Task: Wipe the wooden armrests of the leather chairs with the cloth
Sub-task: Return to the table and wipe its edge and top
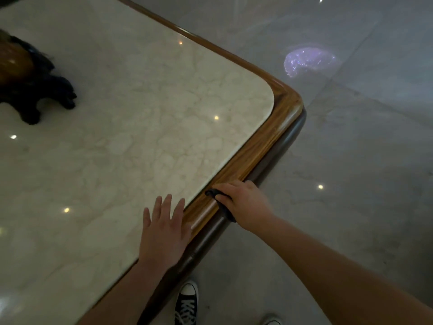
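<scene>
A marble-topped table with a rounded wooden border fills the left of the head view. My right hand presses a dark cloth onto the wooden border near its front edge; only a strip of the cloth shows under the fingers. My left hand lies flat on the marble just left of the border, fingers spread, holding nothing. No leather chair or armrest is in view.
A dark carved wooden ornament stands on the marble at the far left. Glossy grey tiled floor lies to the right, with light reflections. My black-and-white sneaker is below the table edge.
</scene>
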{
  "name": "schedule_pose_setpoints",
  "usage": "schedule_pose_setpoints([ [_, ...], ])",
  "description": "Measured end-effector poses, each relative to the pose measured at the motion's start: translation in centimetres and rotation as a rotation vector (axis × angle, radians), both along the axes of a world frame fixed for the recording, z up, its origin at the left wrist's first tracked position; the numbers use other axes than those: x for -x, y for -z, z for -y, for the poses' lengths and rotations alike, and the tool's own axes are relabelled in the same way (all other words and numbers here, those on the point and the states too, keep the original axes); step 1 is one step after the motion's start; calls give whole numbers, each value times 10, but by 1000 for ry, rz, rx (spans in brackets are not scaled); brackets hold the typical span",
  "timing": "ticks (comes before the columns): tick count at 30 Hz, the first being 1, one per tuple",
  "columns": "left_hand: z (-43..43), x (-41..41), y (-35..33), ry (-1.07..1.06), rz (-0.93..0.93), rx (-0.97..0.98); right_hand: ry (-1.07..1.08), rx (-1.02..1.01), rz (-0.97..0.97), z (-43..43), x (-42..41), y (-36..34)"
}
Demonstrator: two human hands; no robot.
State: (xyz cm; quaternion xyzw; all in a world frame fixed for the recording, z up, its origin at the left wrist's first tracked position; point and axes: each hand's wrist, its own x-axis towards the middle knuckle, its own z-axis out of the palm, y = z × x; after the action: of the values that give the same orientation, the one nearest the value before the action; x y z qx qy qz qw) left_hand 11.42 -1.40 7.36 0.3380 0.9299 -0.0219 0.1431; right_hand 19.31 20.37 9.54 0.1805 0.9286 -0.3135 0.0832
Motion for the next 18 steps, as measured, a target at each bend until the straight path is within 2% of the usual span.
schedule_pose_setpoints([
  [9, 25, 102, 77, -91, 5, 66, -13, -180, -104, 31, 121, 52],
  [18, 9, 132, 137, -148, 87, 18, 38, -269, -184, 46, 161, 118],
])
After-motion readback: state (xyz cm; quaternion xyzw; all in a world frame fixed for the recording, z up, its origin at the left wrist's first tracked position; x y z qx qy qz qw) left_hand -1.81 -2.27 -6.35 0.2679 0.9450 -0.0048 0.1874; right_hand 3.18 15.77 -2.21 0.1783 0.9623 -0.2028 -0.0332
